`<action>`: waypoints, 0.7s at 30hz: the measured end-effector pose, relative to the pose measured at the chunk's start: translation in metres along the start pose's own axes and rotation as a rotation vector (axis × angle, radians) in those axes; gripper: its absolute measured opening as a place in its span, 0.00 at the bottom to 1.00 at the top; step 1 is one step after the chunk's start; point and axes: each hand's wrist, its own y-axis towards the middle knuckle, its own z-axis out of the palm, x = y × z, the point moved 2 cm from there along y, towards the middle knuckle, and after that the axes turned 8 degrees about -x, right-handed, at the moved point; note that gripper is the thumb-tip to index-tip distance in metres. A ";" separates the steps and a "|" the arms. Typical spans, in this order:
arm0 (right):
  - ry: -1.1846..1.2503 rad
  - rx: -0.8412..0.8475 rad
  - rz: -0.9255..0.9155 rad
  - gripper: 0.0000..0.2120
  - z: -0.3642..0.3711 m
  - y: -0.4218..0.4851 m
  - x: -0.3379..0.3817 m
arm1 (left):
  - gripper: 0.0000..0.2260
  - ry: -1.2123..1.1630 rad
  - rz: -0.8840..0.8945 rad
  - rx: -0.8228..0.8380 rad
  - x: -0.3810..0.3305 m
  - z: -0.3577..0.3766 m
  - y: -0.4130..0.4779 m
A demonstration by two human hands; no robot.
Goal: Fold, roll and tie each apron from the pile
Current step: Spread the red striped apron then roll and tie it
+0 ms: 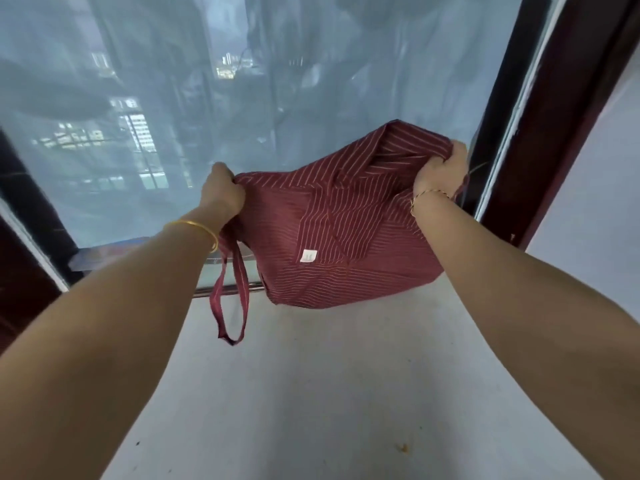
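Observation:
A dark red apron (332, 230) with thin white stripes hangs folded in the air in front of a window. My left hand (221, 190) grips its upper left corner. My right hand (441, 171) grips the bunched upper right corner, which sits higher than the left. A small white label (307, 255) shows on the front of the cloth. A loop of the apron's strap (232, 296) dangles below my left wrist. The apron's lower edge hangs just above the pale surface. No pile of aprons is in view.
A pale grey sill or floor (346, 393) stretches below the apron toward me. A large window (207, 116) with a sheer screen fills the back. Dark red-brown frame posts (554, 116) stand at the right, and another at the far left (20, 209).

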 end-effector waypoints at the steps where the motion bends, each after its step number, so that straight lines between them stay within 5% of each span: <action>1: -0.004 -0.041 -0.137 0.18 -0.010 -0.002 0.004 | 0.05 0.028 0.139 -0.050 0.001 -0.001 -0.007; 5: -0.158 0.025 -0.500 0.19 -0.054 -0.012 -0.015 | 0.09 0.285 0.619 -0.153 0.031 0.004 -0.043; 8: -0.633 0.289 -0.655 0.16 -0.088 -0.031 -0.070 | 0.10 0.551 0.592 0.157 0.080 0.026 -0.074; 11: -1.354 0.728 -0.458 0.18 -0.128 -0.074 -0.142 | 0.12 0.817 0.450 0.784 0.134 0.056 -0.131; 16: -1.882 1.366 0.118 0.22 -0.167 -0.122 -0.218 | 0.12 1.078 0.135 1.283 0.195 0.082 -0.204; 18: -2.059 1.596 0.065 0.26 -0.168 -0.127 -0.201 | 0.14 1.202 -0.014 1.431 0.194 0.074 -0.216; 21: -2.192 1.744 -0.042 0.21 -0.151 -0.126 -0.180 | 0.31 1.195 -0.263 1.498 0.188 0.060 -0.223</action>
